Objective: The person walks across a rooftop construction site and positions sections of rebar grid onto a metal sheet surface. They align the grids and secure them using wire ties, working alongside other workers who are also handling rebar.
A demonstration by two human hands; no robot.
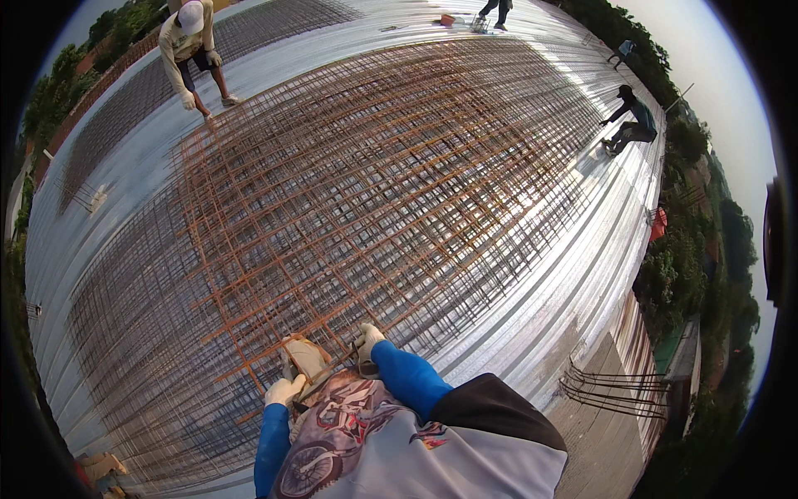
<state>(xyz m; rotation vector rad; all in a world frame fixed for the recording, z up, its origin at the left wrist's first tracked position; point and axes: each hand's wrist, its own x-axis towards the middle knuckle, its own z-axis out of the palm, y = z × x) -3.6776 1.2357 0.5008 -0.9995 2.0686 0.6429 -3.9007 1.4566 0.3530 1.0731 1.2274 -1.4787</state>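
— Here's the rusty mesh (374, 191), sprawling across the centre of the frame, and the right hand (368, 341) is at its near edge, lower centre!
— Gripping?
— Its fingers look curled in, but whether they close on a bar, I can't tell. The left hand (284, 391), lower down, is beside a tan item (306, 362); its fingers bend too, their hold hidden.
— Why the edge?
— Outer bars are likely easiest to reach; the grid lies over darker mesh (133, 308), spread flat on the ridged metal deck (532, 308), presumably for support.
— And room?
— A bare silver strip runs right of the mesh, up towards the crouching worker (635, 125); another opens by the bending worker (184, 51), upper left. Lower right, bent steel bars (619, 384) jut beside the deck's edge.
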